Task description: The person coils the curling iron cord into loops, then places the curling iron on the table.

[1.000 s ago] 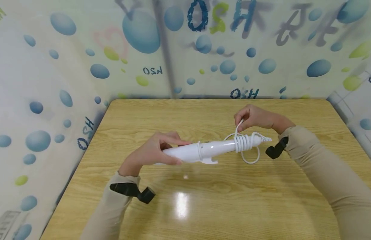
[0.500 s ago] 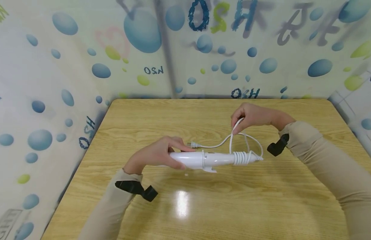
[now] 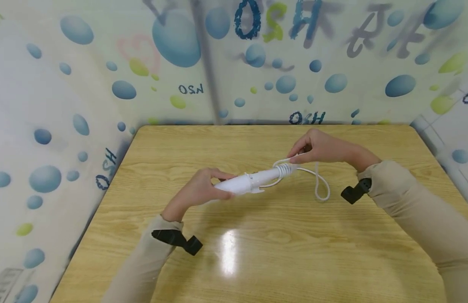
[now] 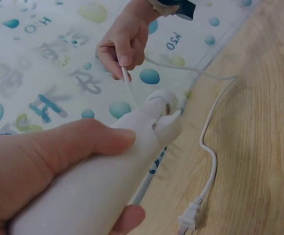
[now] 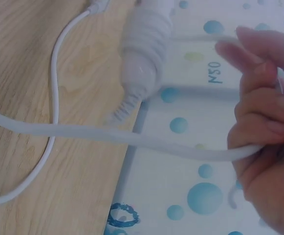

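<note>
One white appliance [image 3: 237, 185], nearly level earlier, now slants, left hand [image 3: 198, 189] gripping it, right hand [image 3: 322, 147] pinching its cord [image 5: 73, 130].

Small indoor booth, it seems; kind of building cannot be told from this view. Wood-grain table [image 3: 256, 261] at 6 o'clock. Light printed sheeting [image 3: 94, 75] at 9, 12 and 3 o'clock, with blue drops [image 3: 176, 40], reversed lettering [image 3: 307, 118].

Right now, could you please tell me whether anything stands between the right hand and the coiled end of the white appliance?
Nothing visible blocks the right hand; only the white cord it holds spans the gap to the coils around the white appliance.
</note>
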The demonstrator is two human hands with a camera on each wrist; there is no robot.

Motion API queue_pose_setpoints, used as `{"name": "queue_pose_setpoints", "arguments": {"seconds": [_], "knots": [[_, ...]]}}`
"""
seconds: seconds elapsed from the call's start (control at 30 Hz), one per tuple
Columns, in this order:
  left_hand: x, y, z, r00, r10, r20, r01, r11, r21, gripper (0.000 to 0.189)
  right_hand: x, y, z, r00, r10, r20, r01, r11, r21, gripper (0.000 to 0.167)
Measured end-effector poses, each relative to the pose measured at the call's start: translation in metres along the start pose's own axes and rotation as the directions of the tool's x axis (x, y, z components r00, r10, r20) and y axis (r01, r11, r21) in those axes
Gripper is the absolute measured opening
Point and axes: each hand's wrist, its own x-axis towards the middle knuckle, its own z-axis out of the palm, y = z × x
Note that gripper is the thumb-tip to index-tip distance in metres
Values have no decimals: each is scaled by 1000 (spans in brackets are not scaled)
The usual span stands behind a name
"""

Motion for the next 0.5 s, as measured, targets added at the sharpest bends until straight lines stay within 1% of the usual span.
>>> {"name": "queue_pose_setpoints", "arguments": {"seconds": [0.1,0.2,0.27,0.33,0.4,0.5], "knots": [[1,1,1,996,-54,-74,54,999,-1,46,-3,-5,5,1000,21,-8,-21,1000,-5,24],[1,2,1,987,-74,-143,73,997,-9,45,-7,-9,11,998,64,3,-64,997,46,32],[1,2,1,980,-67,-188,66,998,-14,45,-10,-11,16,996,85,-4,-84,993,83,36],[2,2,-1,971,-58,-230,52,998,-29,46,-12,-13,22,995,91,-34,-87,991,102,40],[2,3,-3,962,-46,-270,30,997,-65,47,-14,-13,29,994,77,-75,-67,990,123,43],[2,6,-5,946,-34,-322,-9,991,-131,47,-16,-10,39,989,31,-145,-6,986,168,47]]}}
